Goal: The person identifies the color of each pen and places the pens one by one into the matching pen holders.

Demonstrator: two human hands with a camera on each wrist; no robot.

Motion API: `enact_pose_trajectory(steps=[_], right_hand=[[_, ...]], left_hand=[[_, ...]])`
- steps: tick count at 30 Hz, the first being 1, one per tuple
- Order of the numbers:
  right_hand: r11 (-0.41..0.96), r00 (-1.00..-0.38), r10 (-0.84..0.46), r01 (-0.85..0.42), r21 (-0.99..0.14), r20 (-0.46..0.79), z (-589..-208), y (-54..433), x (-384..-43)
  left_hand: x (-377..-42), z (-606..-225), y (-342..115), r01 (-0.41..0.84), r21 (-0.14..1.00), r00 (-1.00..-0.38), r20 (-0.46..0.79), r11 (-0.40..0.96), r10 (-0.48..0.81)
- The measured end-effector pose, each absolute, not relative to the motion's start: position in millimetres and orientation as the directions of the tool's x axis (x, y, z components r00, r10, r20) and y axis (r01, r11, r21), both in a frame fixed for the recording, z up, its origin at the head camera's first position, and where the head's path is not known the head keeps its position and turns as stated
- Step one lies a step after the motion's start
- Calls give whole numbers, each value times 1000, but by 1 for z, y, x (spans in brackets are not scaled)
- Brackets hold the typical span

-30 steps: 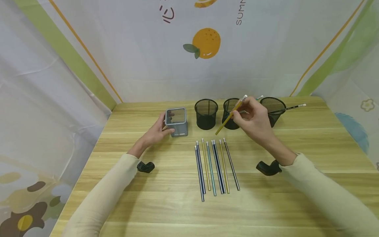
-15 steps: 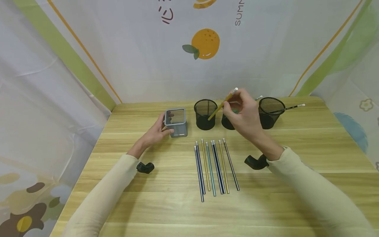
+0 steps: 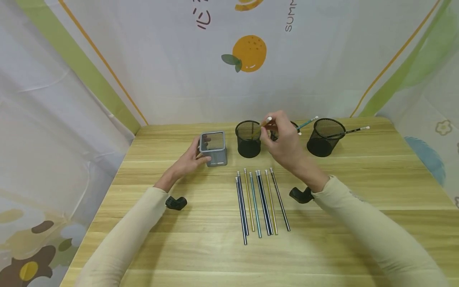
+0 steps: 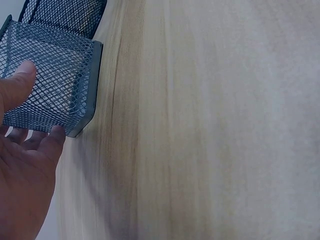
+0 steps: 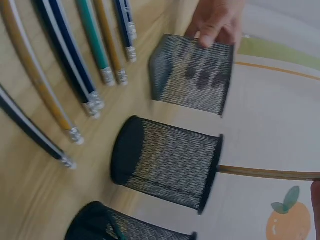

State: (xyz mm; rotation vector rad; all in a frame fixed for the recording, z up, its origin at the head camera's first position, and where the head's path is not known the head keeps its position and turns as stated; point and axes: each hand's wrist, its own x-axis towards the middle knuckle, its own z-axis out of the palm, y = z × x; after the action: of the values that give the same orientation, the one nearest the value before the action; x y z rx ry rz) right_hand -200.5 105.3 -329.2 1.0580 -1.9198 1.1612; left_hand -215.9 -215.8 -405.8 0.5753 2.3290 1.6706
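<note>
My left hand (image 3: 191, 158) holds a square grey mesh pencil holder (image 3: 217, 158) on the table, thumb on the near face and fingers round the far side. In the left wrist view its thumb (image 4: 22, 85) lies against the mesh. My right hand (image 3: 287, 145) pinches a yellow pencil (image 5: 270, 173) close to its white eraser end. The pencil's lower end reaches through the rim of the left round black mesh cup (image 3: 249, 148). A second round cup (image 5: 145, 225), with a teal pencil (image 3: 307, 122) sticking out, is partly hidden behind the right hand in the head view.
A third black mesh cup (image 3: 320, 147) stands at the right, a black pencil (image 3: 351, 130) leaning out of it. In front of the cups, several blue, yellow, teal and black pencils (image 3: 263, 203) lie in a row on the wooden table (image 3: 201, 255). A printed curtain (image 3: 179, 79) hangs behind.
My right hand has carried the yellow pencil leftward from in front of the middle cup to the left round cup and lowered its end inside. The left hand stays on the square holder.
</note>
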Motion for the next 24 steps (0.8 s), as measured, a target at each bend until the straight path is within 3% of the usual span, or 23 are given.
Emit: enact_pose_trajectory(steps=[5,15,24], right_hand=[[294,-441,-334,-888,-353,833,-341,100,-205],[296,-474,-333,-873,-387,815,-361,90,-214],[335,-561,-346,-823,-459,752,-374,87,-221]], left_hand=[[-215,-406,-216,186,941,-900,49,281,432],[-216,-406,-216,183,942,-902,47,282,429],[-216,-406,-216,184,940,-901,44,287,432]])
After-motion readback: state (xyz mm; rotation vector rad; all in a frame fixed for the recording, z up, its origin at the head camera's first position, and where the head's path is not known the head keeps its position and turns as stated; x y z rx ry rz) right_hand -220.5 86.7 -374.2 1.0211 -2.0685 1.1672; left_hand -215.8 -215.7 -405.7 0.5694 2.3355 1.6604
